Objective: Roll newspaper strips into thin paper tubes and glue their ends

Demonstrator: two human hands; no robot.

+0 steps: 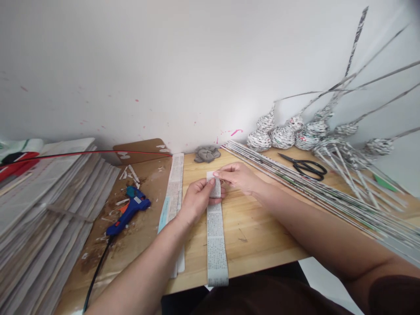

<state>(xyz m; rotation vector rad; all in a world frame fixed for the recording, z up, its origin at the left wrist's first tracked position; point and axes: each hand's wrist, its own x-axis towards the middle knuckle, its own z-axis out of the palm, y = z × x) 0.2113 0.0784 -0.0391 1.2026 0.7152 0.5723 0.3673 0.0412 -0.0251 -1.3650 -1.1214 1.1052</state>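
Note:
A long newspaper strip [216, 249] runs from my hands down over the table's front edge. My left hand [200, 194] pinches its upper part, thumb on top and fingers behind. At the strip's top end, my right hand [238, 177] is closed with thumb and forefinger on the paper. The top end looks folded over, but the fingers partly cover it. Left of my hands lie more newspaper strips [176, 175], stacked lengthwise. Just beyond my hands, near the wall, sits a grey flower-shaped piece [207, 154].
A blue glue gun [129, 212] lies on stained cardboard [95, 253], beside stacked newspapers [49, 210] at the left. Rolled paper sticks [295, 188] stretch across the right side. Black scissors [308, 168] lie behind them, near several woven paper gourds [282, 137] along the wall [197, 65].

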